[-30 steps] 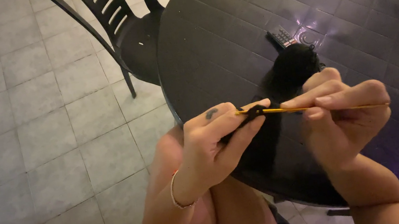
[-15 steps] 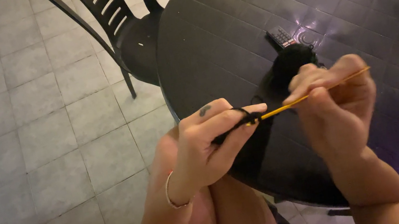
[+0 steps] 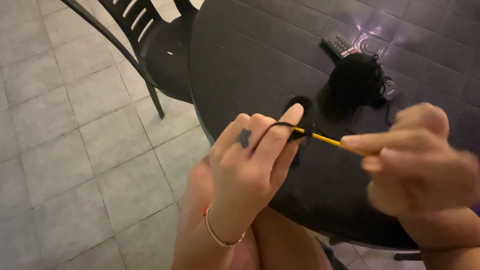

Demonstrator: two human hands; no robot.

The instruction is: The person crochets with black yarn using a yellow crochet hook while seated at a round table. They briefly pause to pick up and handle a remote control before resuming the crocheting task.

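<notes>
Since 0.5 s ago my right hand dropped lower, hook now angled down. It grips the thin yellow crochet hook, fingers curled, blurred. Left hand pinches black yarn w/ thumb & forefinger. Fuzzy yarn ball sits on glossy black round tabletop.

The right hand is motion-blurred, hiding the yellow crochet hook's rear end.

Right hand dropped toward lower right of frame & blurred; yellow hook tipped from up-right to down-right, tip at left hand w/ black yarn.
</notes>
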